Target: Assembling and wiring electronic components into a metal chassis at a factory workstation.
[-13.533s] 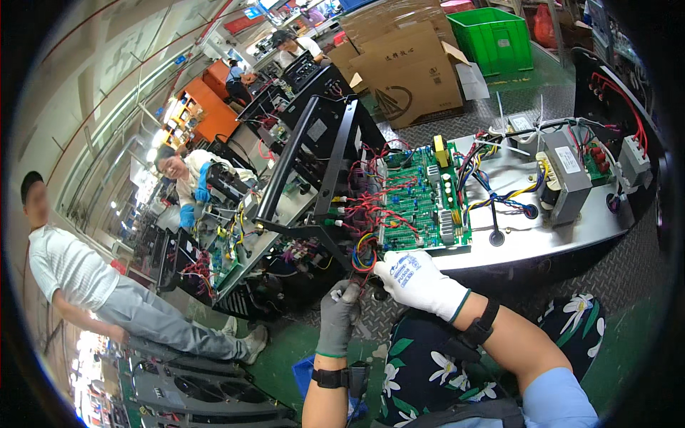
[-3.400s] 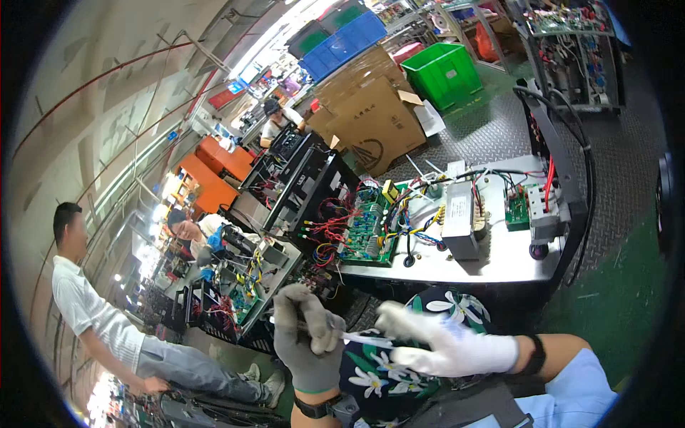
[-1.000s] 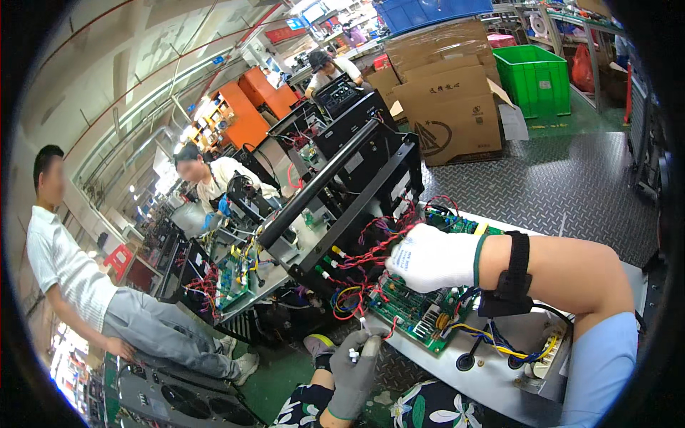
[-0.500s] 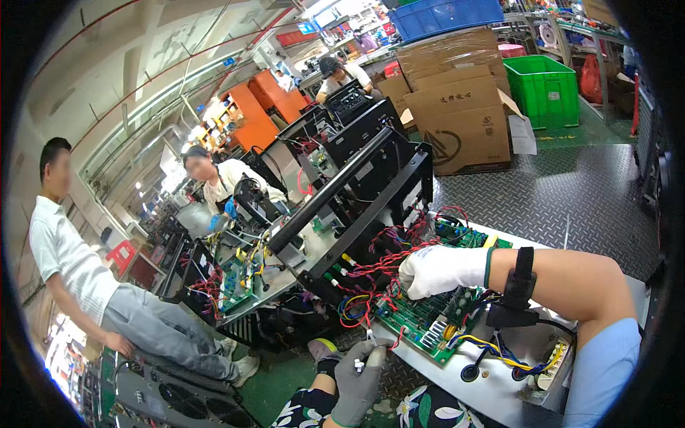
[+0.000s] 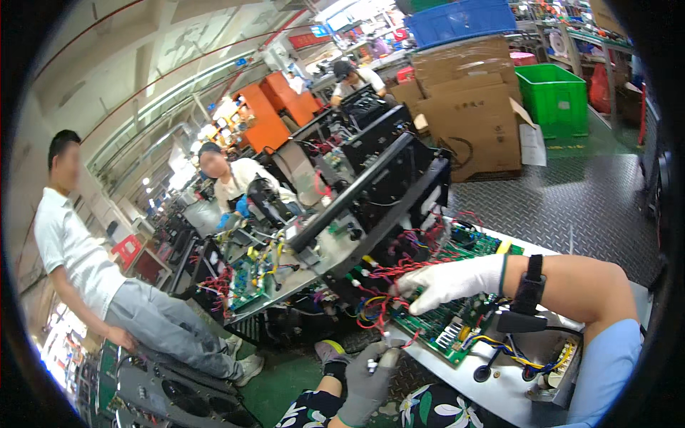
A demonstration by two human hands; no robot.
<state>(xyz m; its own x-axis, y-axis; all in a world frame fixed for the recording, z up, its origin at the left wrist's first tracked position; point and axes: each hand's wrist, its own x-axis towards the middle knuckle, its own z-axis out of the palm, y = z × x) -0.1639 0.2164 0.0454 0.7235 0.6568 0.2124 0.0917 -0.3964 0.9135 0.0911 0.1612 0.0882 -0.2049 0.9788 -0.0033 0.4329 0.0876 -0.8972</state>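
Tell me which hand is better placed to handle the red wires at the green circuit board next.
Probably the right hand: its white-gloved fingers already lie among the red wires at the green circuit board. The left hand is lower, below the bench edge, gripping a small tool.

The right hand [image 5: 449, 282] covers part of the green circuit board [image 5: 457, 321], and its fingertips vanish among red wires [image 5: 399, 274]. What the left hand [image 5: 367, 374] grips is too small to identify (a slim tool, perhaps). The counter [image 5: 499, 389] runs out of view at the lower edge.
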